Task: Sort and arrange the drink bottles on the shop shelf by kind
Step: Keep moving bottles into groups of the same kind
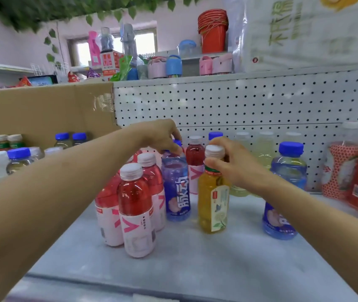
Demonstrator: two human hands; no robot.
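Head view, task's things: amber tea bottle [213, 199] upright at centre frame on the shelf [195, 262], just right of a blue-label bottle [176, 188], also upright.
Right hand [228, 164]: grip pinching the tea bottle's white cap and neck from the right side, with thumb in front and fingers curled behind.
Left hand [162, 134]: reaching in from the left edge, grip curled down over the blue-label bottle's cap and hiding most of it.
Neighbours: red bottles [135, 205] clustered left of centre, close against the blue-label bottle. Second blue bottle [288, 188] well to the right. Pale yellow bottles [265, 153] at the back, by the pegboard [239, 101].
Step in hand: probably lifting two strays out of a mixed group, each bound for its own kind.
Doing it well: straight up first, sideways only once above the red caps. Hold on the neck rather than the cap alone, given the weight. Blue to blue on the right. Tea perhaps toward the white-capped bottles [8, 140] at far left, though too blurred to confirm a match.
Surroundings: cardboard box [43, 110] upper left, red patterned packs [348, 175] at the right edge.
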